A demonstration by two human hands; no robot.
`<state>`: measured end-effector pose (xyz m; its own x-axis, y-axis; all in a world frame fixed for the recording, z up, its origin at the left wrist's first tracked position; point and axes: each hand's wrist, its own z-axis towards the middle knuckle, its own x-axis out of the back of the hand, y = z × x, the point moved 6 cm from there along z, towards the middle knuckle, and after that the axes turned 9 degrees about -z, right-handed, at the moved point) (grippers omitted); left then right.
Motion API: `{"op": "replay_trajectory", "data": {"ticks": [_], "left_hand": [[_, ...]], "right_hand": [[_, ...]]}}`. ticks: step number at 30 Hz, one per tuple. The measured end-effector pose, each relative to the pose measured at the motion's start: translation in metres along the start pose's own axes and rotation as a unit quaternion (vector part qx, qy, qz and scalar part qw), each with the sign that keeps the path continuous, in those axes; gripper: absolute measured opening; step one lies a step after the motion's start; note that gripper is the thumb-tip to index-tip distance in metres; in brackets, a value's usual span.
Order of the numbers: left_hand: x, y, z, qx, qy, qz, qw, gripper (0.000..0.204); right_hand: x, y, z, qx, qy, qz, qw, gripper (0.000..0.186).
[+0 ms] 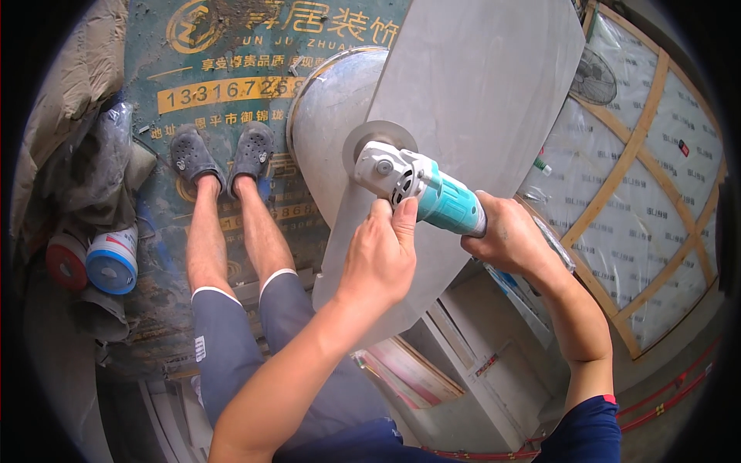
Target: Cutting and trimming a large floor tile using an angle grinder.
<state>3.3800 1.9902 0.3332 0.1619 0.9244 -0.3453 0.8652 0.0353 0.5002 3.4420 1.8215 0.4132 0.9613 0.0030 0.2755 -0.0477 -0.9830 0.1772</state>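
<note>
A teal and silver angle grinder [449, 204] is held in both hands over a large grey slab [471, 85]. My left hand [380, 251] is closed at its gear head, with the thumb up against the housing. Around the rear end of the body wraps my right hand [507, 234]. The round grey cutting disc [356, 139] sits at the slab's left edge, partly hidden by the head; whether it touches the slab or spins, I cannot tell. Beneath the slab, a rounded pale metal tub [328, 104] shows at the left.
A green printed floor sheet [154, 85] lies under my grey clogs [253, 147]. On the left are two round tubs, one with a blue rim [113, 262], and crumpled plastic bags [100, 162]. A wood-framed, plastic-wrapped crate [633, 177] and a fan [594, 77] stand at right.
</note>
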Motion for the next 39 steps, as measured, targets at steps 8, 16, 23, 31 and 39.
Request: {"op": "replay_trajectory", "data": {"ticks": [8,16,23,31,39], "left_hand": [[-0.001,-0.019,-0.015,0.004,0.000,-0.013,1.000,0.049],[-0.002,-0.004,-0.003,-0.022,0.005,-0.014,1.000,0.049],[-0.005,0.027,0.024,-0.053,0.019,-0.002,0.998,0.052],[-0.005,0.045,0.037,-0.054,0.032,0.013,0.998,0.054],[0.000,0.012,0.012,-0.029,0.027,0.003,0.999,0.054]], "right_hand": [[-0.017,-0.002,-0.006,0.006,-0.014,-0.026,1.000,0.028],[-0.004,0.001,-0.004,0.006,0.012,-0.037,0.999,0.029],[0.025,0.007,0.005,-0.017,0.039,0.023,0.999,0.029],[0.036,0.009,0.011,-0.025,0.047,0.074,0.996,0.030],[0.010,0.001,0.002,-0.021,0.018,0.029,0.999,0.029]]}}
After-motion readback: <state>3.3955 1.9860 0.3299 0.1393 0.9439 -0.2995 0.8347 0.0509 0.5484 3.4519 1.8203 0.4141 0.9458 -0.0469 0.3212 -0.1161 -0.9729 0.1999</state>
